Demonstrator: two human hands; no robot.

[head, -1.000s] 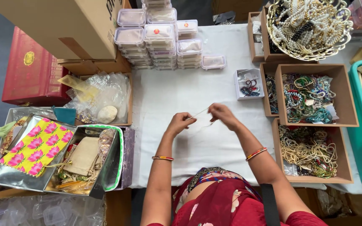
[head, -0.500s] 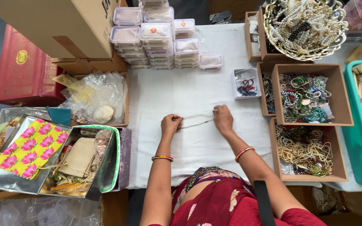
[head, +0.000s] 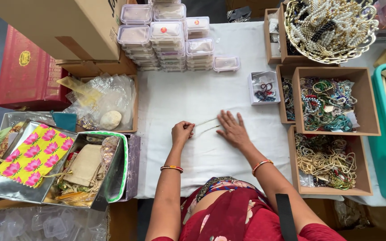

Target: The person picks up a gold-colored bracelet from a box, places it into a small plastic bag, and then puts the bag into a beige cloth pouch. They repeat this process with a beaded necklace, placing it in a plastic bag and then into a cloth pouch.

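Both hands lower now, chain (head: 206, 126) stretched on white surface (head: 179, 93). Left hand (head: 182, 132) closed, pinching chain end at 9 o'clock; right hand (head: 233, 129) flat, fingers apart, pressing other end at 3 o'clock. Chain thin, light, limp, probably fragile; grip at ends.

Two hands (head: 233, 130), two bangled wrists, four open wooden boxes (head: 336, 105) at right, one red case (head: 27, 73) upper left.

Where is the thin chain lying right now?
In the head view, the thin chain lies on the white cloth at table centre, stretched between the left hand, which pinches one end, and the right hand, flat on the other.
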